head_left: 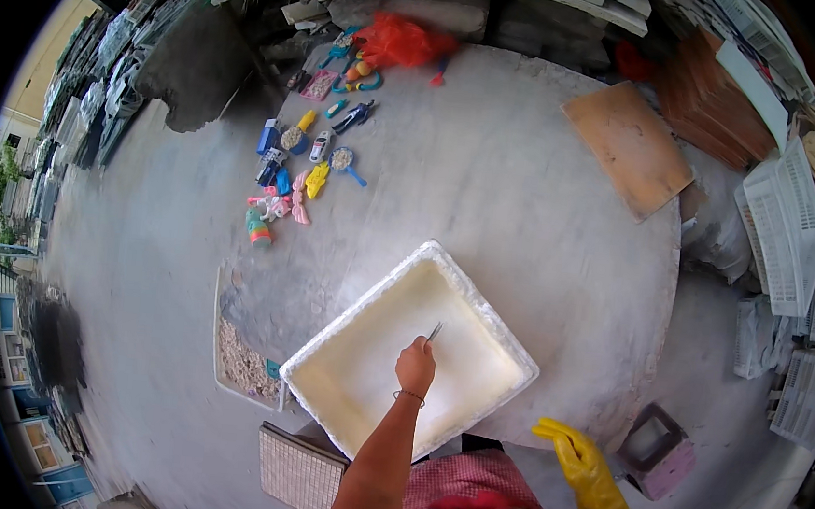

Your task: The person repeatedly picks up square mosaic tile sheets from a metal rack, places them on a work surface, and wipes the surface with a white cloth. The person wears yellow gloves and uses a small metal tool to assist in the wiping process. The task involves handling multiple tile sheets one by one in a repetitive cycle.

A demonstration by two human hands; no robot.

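Note:
My left hand (414, 367), bare with a dark bracelet, reaches over a white foam box (508, 380). It is closed around a small pair of metal tweezers (436, 332), whose two thin prongs point up and away over the box's inside. No contents show in the box, though my forearm covers part of its near side. To the right, beyond the table's near edge, my right hand (573, 448) wears a long yellow rubber glove. Its fingers are stretched out and hold nothing.
Left of the box sits a pale tray (247, 367) of small shell-like bits. Several small toys (317, 179) and a red mesh bag (402, 41) lie farther off on the grey table (581, 270). A brown board (627, 148) overhangs its far right; white plastic crates (788, 225) stand beyond.

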